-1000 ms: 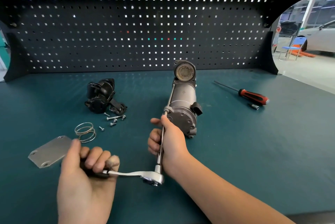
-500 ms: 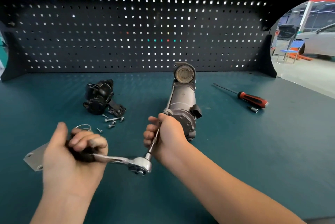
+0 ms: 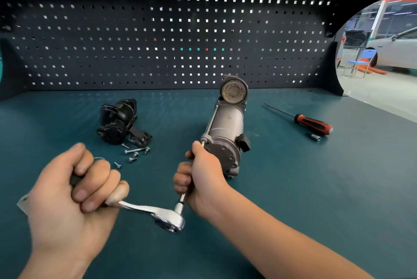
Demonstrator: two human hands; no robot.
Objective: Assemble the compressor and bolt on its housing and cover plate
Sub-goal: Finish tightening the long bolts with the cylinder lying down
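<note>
Colours as I log them from my console:
- Bench top [image 3: 293, 199]: plain teal.
- Pegboard [image 3: 112, 57]: near-black, with a regular grid of small square holes showing white, a few teal or red.
- Compressor [image 3: 225, 125]: dull metallic grey; round end face [image 3: 233, 92] tan; plug [image 3: 244, 142] black.
- Housing [image 3: 117, 120]: glossy black.
- Ratchet [image 3: 158, 213]: bright chrome, grip black.
- Screwdriver [image 3: 313, 124]: red and black handle, dark shaft.
- Screws [image 3: 135, 153], socket bit [image 3: 314, 137]: silver.
- Cover plate [image 3: 22, 203]: pale grey, on the corner I see.
- Chair [image 3: 365, 57]: blue.
- Car [image 3: 397, 50]: white.
</note>
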